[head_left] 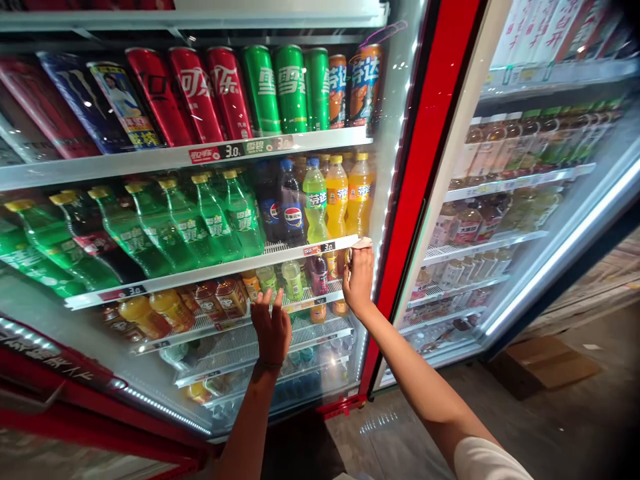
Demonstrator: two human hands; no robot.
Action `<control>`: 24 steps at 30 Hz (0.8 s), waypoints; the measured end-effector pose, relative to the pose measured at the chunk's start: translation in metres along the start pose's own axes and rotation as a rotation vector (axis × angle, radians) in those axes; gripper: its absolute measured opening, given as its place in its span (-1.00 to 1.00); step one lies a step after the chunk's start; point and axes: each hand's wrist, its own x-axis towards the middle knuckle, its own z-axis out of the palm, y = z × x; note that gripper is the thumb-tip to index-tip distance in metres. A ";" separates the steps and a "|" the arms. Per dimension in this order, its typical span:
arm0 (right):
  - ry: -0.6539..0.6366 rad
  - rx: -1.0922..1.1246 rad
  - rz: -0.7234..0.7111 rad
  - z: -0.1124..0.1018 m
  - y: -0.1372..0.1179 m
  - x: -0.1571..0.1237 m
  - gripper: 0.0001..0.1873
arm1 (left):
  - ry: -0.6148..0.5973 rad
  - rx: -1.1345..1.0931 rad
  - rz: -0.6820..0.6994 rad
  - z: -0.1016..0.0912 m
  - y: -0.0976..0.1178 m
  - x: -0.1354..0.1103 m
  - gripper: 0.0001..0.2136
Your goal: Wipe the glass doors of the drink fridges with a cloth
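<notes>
Reference: clock positions were read around the centre of the head view.

Right hand (359, 280): at 4 o'clock; fingers narrow, pinched on a white cloth (361, 243).

White cloth: at 3 o'clock, pressed against the right end of a shelf price rail (210, 270).

Left hand (271, 327): at 7 o'clock, palm toward the cooler; fingers spread wide, holding nothing. Fingertips were just below the same rail, near a lower shelf; contact could not be determined.

Cooler shelves, middle tier: green Sprite bottles (215, 220) at 9 o'clock, a Pepsi bottle (293, 213) and orange soda bottles (337, 197) directly above the cloth.

Cooler shelves, top tier: red Coca-Cola cans (195, 93) at 11 o'clock, green Sprite cans (290, 90) at 12 o'clock.

Surroundings: red door frame (425, 167) at 2 o'clock; second cooler (500, 220) at 3 o'clock; cardboard sheet (547, 360) on the floor at 4 o'clock.
</notes>
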 end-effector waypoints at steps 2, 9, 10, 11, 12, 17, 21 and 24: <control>-0.011 0.023 -0.041 0.006 -0.021 -0.001 -0.19 | 0.001 -0.011 -0.018 -0.008 -0.012 0.001 -0.55; -0.001 0.070 -0.134 0.030 -0.090 -0.013 -0.11 | 0.031 0.002 -0.050 -0.046 -0.073 0.004 -0.55; -0.008 0.071 -0.159 0.035 -0.101 -0.016 -0.10 | 0.044 0.020 -0.044 -0.053 -0.083 0.004 -0.54; -0.017 0.073 -0.185 0.040 -0.114 -0.019 -0.10 | 0.052 0.039 -0.039 -0.059 -0.093 0.004 -0.53; -0.029 0.076 -0.209 0.045 -0.128 -0.022 -0.10 | 0.054 0.056 -0.034 -0.067 -0.103 0.003 -0.52; -0.084 0.119 -0.296 0.072 -0.207 -0.034 -0.13 | 0.025 0.097 -0.052 -0.106 -0.160 -0.004 -0.47; -0.116 0.178 -0.377 0.092 -0.272 -0.038 -0.23 | 0.022 0.125 -0.106 -0.139 -0.204 -0.012 -0.47; -0.138 0.229 -0.438 0.109 -0.320 -0.041 -0.31 | 0.031 0.153 -0.135 -0.167 -0.235 -0.017 -0.49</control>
